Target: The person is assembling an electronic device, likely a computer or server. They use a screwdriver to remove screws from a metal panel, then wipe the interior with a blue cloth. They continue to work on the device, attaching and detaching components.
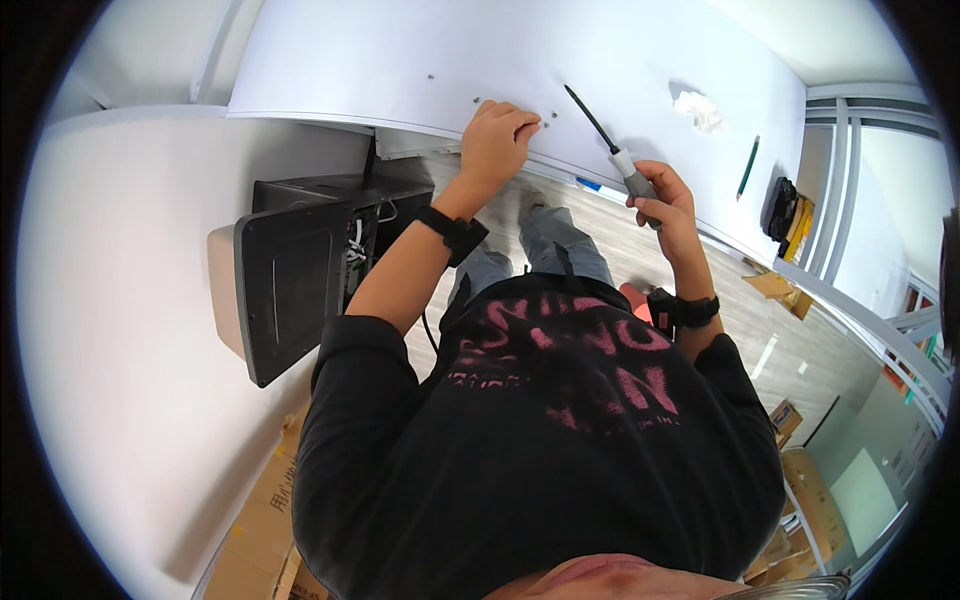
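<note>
My right hand [662, 195] is wrapped round the grey handle of a screwdriver [607, 137], whose dark shaft points up and left over the white table [620, 50]. At the table's near edge, my left hand [497, 143] has its thumb and fingertips pinched together. Whatever may be between them is too small to make out. Beside those fingertips lie small dark screws [554, 115]; another screw [476, 99] rests just past the knuckles, and one more screw [431, 76] sits farther left.
Crumpled white tissue [698, 110], a green pencil [748, 167] and a black case [780, 209] are on the table's right side. A small blue item [588, 184] is at the near edge. An opened black computer case [295, 285] stands left, with cardboard boxes [255, 525] below.
</note>
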Demonstrator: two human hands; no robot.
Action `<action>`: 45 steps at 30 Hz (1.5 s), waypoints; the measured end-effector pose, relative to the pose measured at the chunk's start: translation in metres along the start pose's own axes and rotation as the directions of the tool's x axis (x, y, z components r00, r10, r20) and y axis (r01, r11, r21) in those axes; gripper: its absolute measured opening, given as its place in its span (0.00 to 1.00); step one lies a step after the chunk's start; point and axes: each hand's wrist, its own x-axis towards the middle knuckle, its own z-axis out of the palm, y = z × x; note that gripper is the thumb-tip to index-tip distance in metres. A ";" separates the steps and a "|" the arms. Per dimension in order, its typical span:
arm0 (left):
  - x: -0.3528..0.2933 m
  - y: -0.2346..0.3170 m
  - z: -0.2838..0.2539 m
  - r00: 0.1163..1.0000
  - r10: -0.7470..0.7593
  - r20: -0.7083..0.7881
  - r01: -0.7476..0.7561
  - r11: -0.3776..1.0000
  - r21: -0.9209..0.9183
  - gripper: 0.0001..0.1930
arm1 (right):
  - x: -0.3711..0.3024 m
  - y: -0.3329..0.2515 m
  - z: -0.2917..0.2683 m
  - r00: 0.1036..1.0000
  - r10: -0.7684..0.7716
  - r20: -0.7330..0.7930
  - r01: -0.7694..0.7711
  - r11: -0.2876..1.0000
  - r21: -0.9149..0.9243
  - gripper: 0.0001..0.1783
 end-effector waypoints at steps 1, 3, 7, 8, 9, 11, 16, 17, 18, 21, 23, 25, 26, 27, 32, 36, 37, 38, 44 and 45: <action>0.001 0.002 -0.001 0.999 -0.022 0.028 0.021 1.000 0.013 0.06 | 0.003 -0.002 -0.002 1.000 -0.004 0.009 0.004 1.000 -0.010 0.26; 0.004 0.008 -0.003 0.995 -0.064 0.072 0.061 0.997 0.037 0.08 | 0.010 -0.010 -0.001 0.999 -0.023 0.024 0.023 1.000 -0.013 0.26; -0.003 0.003 -0.014 0.996 -0.073 0.044 0.075 0.996 -0.040 0.11 | 0.028 -0.025 0.014 0.993 -0.044 0.107 0.044 0.999 0.007 0.25; -0.009 0.004 -0.020 0.997 -0.070 0.015 0.071 0.994 -0.081 0.11 | 0.033 -0.032 0.021 0.989 -0.045 0.142 0.042 0.999 0.019 0.25; -0.016 0.002 -0.031 0.997 -0.069 -0.020 0.066 0.991 -0.116 0.12 | 0.037 -0.038 0.032 0.978 -0.053 0.202 0.053 0.999 0.005 0.25; -0.042 -0.006 -0.058 0.993 -0.118 -0.031 0.114 0.988 -0.104 0.10 | 0.050 -0.043 0.061 0.953 -0.036 0.301 0.040 0.999 -0.007 0.25; -0.149 -0.016 -0.148 0.964 -0.240 -0.114 0.248 0.967 0.063 0.05 | 0.078 -0.031 0.161 0.832 0.032 0.553 0.008 0.998 -0.070 0.24; -0.177 -0.019 -0.162 0.962 -0.246 -0.118 0.258 0.961 0.100 0.05 | 0.080 -0.026 0.182 0.800 0.052 0.598 0.003 0.996 -0.090 0.23; -0.203 -0.013 -0.179 0.952 -0.283 -0.117 0.298 0.944 0.141 0.04 | 0.080 -0.019 0.202 0.770 0.072 0.634 -0.002 0.994 -0.111 0.23; -0.294 0.014 -0.211 0.892 -0.427 -0.150 0.452 0.856 0.252 0.02 | 0.063 -0.001 0.261 0.679 0.133 0.722 -0.014 0.986 -0.169 0.23; -0.365 0.039 -0.218 0.879 -0.465 -0.107 0.473 0.822 0.316 0.02 | 0.047 0.013 0.289 0.626 0.140 0.768 0.023 0.980 -0.197 0.24; -0.429 0.070 -0.222 0.834 -0.545 -0.081 0.540 0.778 0.320 0.01 | 0.027 0.024 0.309 0.563 0.160 0.810 0.080 0.966 -0.246 0.24; -0.458 0.081 -0.222 0.808 -0.583 -0.080 0.577 0.759 0.302 0.02 | 0.016 0.029 0.317 0.532 0.164 0.831 0.114 0.958 -0.262 0.23; -0.482 0.091 -0.218 0.760 -0.644 -0.092 0.643 0.721 0.260 0.03 | 0.007 0.034 0.323 0.530 0.170 0.831 0.123 0.954 -0.273 0.23; -0.524 0.043 -0.212 0.440 -0.826 -0.354 0.803 0.538 -0.256 0.11 | -0.055 0.061 0.352 0.529 0.223 0.819 0.086 0.946 -0.313 0.23; -0.477 -0.012 -0.263 0.321 -0.865 -0.385 0.484 0.500 -0.719 0.18 | -0.112 0.105 0.384 0.577 0.281 0.767 0.005 0.938 -0.347 0.23; -0.462 -0.016 -0.279 0.315 -0.878 -0.360 0.337 0.458 -0.823 0.17 | -0.127 0.114 0.392 0.595 0.271 0.757 0.002 0.941 -0.339 0.23; -0.450 -0.019 -0.295 0.360 -0.867 -0.344 0.264 0.448 -0.854 0.18 | -0.139 0.121 0.400 0.605 0.266 0.751 -0.015 0.946 -0.323 0.22; -0.431 -0.030 -0.337 0.457 -0.850 -0.261 0.205 0.386 -0.899 0.15 | -0.187 0.148 0.431 0.665 0.261 0.700 -0.111 0.961 -0.253 0.20; -0.430 -0.029 -0.339 0.457 -0.850 -0.263 0.219 0.393 -0.893 0.15 | -0.191 0.148 0.433 0.667 0.257 0.700 -0.110 0.962 -0.248 0.20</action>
